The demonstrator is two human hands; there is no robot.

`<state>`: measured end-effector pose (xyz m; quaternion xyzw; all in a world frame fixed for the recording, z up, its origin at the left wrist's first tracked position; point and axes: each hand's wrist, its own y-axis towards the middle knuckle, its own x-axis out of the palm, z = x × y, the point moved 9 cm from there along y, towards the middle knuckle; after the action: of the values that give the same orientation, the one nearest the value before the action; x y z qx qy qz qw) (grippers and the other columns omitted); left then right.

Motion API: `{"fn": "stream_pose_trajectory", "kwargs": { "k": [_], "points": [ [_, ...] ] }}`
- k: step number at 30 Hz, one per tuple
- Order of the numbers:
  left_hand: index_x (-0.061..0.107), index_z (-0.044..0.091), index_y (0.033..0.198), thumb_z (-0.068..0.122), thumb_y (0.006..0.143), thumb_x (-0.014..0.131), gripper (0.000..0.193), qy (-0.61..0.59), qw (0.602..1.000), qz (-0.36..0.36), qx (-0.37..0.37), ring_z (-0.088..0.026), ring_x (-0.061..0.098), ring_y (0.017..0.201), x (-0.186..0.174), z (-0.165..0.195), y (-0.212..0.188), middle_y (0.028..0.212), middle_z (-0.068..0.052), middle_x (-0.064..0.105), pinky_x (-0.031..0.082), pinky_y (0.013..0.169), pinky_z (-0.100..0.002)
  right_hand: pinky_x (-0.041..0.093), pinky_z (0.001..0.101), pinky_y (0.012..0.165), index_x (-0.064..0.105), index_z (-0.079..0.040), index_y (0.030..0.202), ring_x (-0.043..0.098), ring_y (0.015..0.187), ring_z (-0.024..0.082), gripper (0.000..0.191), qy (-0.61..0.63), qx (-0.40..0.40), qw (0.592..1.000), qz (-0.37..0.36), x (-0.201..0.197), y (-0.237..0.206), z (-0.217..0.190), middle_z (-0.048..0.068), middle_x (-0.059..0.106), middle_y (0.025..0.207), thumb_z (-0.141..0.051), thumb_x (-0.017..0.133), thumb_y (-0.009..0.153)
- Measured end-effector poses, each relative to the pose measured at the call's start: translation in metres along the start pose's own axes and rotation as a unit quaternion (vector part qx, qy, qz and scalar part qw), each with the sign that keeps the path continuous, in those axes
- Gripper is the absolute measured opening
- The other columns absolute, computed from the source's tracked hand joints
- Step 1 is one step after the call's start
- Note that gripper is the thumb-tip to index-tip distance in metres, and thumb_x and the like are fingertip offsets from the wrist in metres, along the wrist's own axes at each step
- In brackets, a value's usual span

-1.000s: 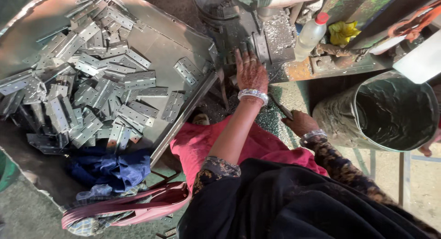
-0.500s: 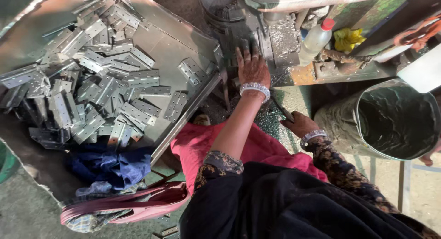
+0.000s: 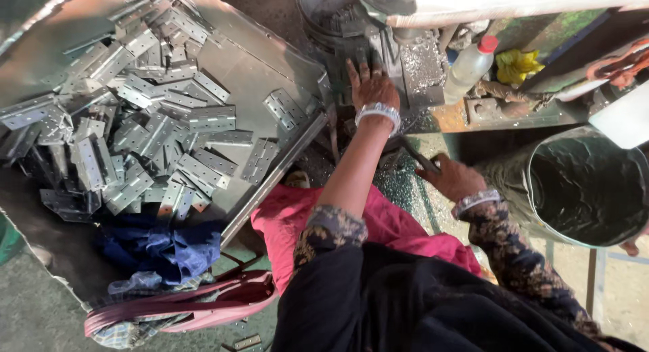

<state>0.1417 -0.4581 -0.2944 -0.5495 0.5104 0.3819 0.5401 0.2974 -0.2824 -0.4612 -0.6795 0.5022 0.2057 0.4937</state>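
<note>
My left hand [image 3: 370, 89] reaches forward and lies flat, fingers spread, on the grey metal bed of a machine [image 3: 338, 27]; a silver bracelet sits on its wrist. Whether anything lies under the palm is hidden. Closer to me, my right hand [image 3: 451, 177] is closed around a dark metal lever [image 3: 416, 156] that sticks out low beside the machine. Metal shavings [image 3: 422, 61] cover the bed just right of my left hand. A big sheet-metal tray [image 3: 270, 75] to the left holds a heap of several shiny steel hinges [image 3: 145, 132].
A plastic bottle with a red cap [image 3: 470, 64] and a yellow rag [image 3: 515, 64] stand behind the machine. A large metal bucket [image 3: 581, 186] is at the right. Blue cloth [image 3: 159, 247] and a pink bag strap [image 3: 182, 304] lie below the tray.
Both hands keep their places, the left on the machine bed and the right on the lever. Only the view has shifted slightly.
</note>
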Motion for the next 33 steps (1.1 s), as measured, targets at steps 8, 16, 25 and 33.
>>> {"fn": "stream_pose_trajectory", "kwargs": {
  "k": [8,16,25,33],
  "points": [
    [0.06,0.011,0.14,0.022,0.1,0.047,0.043,-0.064,0.99,0.126,-0.021,-0.028,0.032,0.151,-0.001,-0.003,0.015,0.154,-0.007,0.047,0.003,0.126,-0.057,0.055,0.0553,0.088,0.059,-0.009,0.131,0.069,0.106,0.046,0.066,0.001,-0.011,1.0,0.015,0.018,-0.018,-0.005,0.027,0.072,0.113,-0.062,0.064,0.092],
    [0.065,0.014,0.13,0.026,0.106,0.062,0.027,-0.16,0.953,0.134,-0.219,-0.029,0.062,0.126,0.049,-0.171,-0.07,0.133,-0.01,0.067,0.05,0.105,-0.05,0.057,0.0404,0.086,0.063,-0.011,0.131,0.075,0.095,0.029,0.04,0.15,-0.101,0.938,0.296,-0.111,-0.068,-0.063,0.011,0.075,0.111,-0.039,0.072,0.104],
    [0.056,0.006,0.14,0.059,0.079,0.083,0.085,-0.128,0.964,-0.043,-0.228,-0.037,0.047,0.138,0.051,-0.289,-0.001,0.146,-0.019,0.053,0.041,0.113,-0.05,0.055,0.0435,0.08,0.068,-0.008,0.127,0.071,0.098,0.033,0.037,0.026,-0.198,0.913,0.356,-0.149,-0.102,-0.125,0.015,0.072,0.114,-0.029,0.079,0.098],
    [0.073,0.005,0.119,0.001,0.083,0.068,0.037,-0.178,0.945,0.265,-0.064,-0.045,0.068,0.097,0.037,-0.241,-0.114,0.098,-0.025,0.072,0.055,0.088,-0.054,0.056,0.047,0.074,0.064,-0.011,0.124,0.075,0.085,0.033,0.037,0.055,-0.112,0.954,0.274,-0.129,-0.088,-0.105,0.009,0.076,0.098,-0.035,0.074,0.098]
  ]
}}
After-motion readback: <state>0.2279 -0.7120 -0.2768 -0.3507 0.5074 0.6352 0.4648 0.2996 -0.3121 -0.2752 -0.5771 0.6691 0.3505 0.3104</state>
